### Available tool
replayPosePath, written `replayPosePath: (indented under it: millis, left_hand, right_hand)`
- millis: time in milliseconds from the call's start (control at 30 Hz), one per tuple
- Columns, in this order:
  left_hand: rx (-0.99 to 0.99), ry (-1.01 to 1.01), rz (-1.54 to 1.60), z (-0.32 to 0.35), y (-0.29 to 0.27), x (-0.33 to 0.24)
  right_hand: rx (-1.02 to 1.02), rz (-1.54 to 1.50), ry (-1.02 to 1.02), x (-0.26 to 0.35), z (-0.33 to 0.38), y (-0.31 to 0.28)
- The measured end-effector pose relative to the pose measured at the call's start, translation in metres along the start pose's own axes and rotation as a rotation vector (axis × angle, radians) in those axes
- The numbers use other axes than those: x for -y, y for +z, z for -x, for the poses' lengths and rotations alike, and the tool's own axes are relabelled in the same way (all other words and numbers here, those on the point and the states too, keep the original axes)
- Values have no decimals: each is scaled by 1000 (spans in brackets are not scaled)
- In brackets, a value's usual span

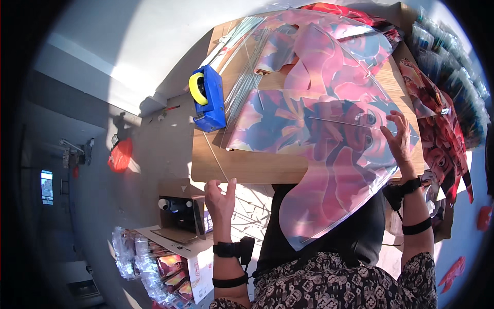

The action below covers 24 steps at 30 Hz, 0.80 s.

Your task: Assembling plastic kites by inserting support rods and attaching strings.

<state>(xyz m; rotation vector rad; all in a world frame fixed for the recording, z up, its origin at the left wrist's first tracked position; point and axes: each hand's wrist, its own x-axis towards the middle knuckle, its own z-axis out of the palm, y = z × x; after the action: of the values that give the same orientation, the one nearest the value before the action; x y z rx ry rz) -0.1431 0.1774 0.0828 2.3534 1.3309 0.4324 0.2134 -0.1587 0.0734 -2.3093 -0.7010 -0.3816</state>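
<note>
A thin pink and blue printed kite sail (329,136) with slim rods across it spreads over the wooden table (257,166). Its near corner hangs over the table's front edge onto my lap. My right hand (399,136) rests on the sail's right part, fingers spread, close to a thin pale rod (342,122). Off the front left edge, my left hand (219,198) is raised with thumb and fingers apart. Between them comes the near end of a thin stick (215,157) lying on the table; whether they touch it is unclear.
A blue tape dispenser (211,103) with a yellow roll stands at the table's left edge, beside a bundle of thin white rods (244,92). Cardboard boxes (180,206) stand on the floor at left. Red printed sheets (440,149) and plastic-wrapped packs (458,82) lie to the right.
</note>
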Motion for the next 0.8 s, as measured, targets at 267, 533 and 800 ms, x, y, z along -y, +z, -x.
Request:
replayPosePath:
  millis: [267,533,800]
  left_hand:
    - [267,-225,706,5,35,46]
    - [627,-245,920,61,-31,8]
    - [671,-22,681,54,-63,34]
  right_hand:
    - [504,-647,191,157,9,46]
    - [1191,-959,389,300,108,120]
    - [1172,-1132,521,317,143,118]
